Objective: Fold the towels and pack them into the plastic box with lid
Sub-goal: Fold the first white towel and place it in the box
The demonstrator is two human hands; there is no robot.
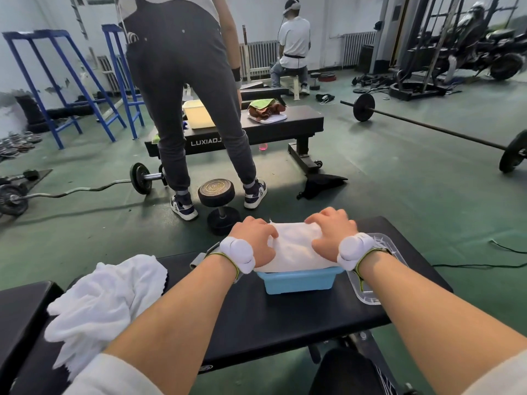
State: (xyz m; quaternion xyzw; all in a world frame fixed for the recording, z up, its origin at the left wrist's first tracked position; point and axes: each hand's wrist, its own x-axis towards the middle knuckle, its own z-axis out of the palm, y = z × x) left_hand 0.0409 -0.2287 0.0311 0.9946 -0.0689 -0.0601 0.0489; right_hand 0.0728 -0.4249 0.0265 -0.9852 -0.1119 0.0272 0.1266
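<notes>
A light blue plastic box [299, 282] stands on the black bench [256, 317] in front of me. A folded white towel [295, 246] lies on top of it, bulging above the rim. My left hand [256, 240] presses on the towel's left end and my right hand [332, 232] on its right end, fingers curled over the cloth. The clear plastic lid [370, 292] lies flat on the bench to the right of the box, partly under my right wrist. A loose, crumpled white towel [102, 297] rests on the bench's left part.
A person in dark trousers [194, 109] stands just beyond my bench, facing another bench [285, 124] with a yellow tub and towels. A dumbbell [219, 203] and barbells [427, 126] lie on the green floor. Another person [293, 44] sits farther back.
</notes>
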